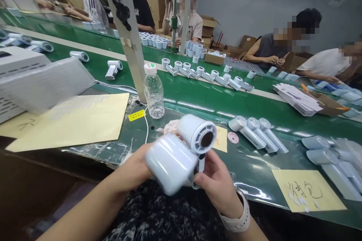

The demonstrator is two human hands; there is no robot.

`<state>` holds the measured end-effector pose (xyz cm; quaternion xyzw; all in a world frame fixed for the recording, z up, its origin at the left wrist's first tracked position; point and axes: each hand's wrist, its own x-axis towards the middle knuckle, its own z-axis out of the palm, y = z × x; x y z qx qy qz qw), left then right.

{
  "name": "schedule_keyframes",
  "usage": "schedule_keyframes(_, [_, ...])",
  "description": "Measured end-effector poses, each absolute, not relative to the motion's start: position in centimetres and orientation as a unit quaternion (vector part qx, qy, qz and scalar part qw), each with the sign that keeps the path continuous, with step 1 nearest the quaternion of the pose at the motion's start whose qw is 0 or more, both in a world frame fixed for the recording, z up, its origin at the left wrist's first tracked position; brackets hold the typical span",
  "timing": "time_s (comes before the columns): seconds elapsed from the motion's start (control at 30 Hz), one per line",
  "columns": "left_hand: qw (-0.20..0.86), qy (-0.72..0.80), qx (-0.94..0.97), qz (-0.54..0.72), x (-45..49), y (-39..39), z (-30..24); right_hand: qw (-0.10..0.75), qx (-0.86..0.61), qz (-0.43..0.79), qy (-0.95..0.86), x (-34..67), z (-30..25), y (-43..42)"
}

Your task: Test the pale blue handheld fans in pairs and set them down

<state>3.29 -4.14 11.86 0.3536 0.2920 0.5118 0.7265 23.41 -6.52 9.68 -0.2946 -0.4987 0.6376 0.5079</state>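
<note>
A long green conveyor belt [203, 101] crosses the whole view. On it lies a pale yellow paper sheet [308, 190] with handwritten marks, but I cannot read them clearly. A small yellow sticker [136, 115] is also too small to read. Just in front of the belt edge, the person holds a pale blue plastic handheld device [169, 162] with a round vented end. The left hand [132, 171] cups its film-wrapped body from below. The right hand [217, 184] curls around its lower part, with the fingers bent and not spread. A white wristwatch [236, 214] sits on the right wrist.
</note>
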Motion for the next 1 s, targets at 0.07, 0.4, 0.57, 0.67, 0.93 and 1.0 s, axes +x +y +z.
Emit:
schedule_keyframes(0.07, [0.721, 0.307, 0.361, 0.505, 3.9, -3.4, 11.3, 0.532, -0.327, 0.638, -0.45, 24.1, 9.2, -6.5])
schedule_keyframes(0.4, [0.745, 0.204, 0.449, 0.45, 6.4, -5.0, 10.3, 0.552, -0.299, 0.66, -0.412, 25.4, 9.2, -7.3])
schedule_keyframes(0.57, [0.72, 0.255, 0.466, 0.446, 6.8, -5.5, 10.0, 0.548, -0.304, 0.668, -0.402, 24.8, 9.0, -7.4])
schedule_keyframes(0.67, [0.731, 0.248, 0.442, 0.458, 6.7, -5.6, 9.8, 0.549, -0.325, 0.68, -0.362, 24.4, 8.9, -7.2])
schedule_keyframes(0.93, [0.749, 0.218, 0.415, 0.467, 6.7, -5.7, 10.3, 0.54, -0.333, 0.698, -0.332, 24.6, 8.9, -7.2])
schedule_keyframes(1.0, [0.754, 0.213, 0.421, 0.457, 6.9, -5.8, 10.4, 0.532, -0.33, 0.699, -0.347, 24.7, 8.8, -7.3])
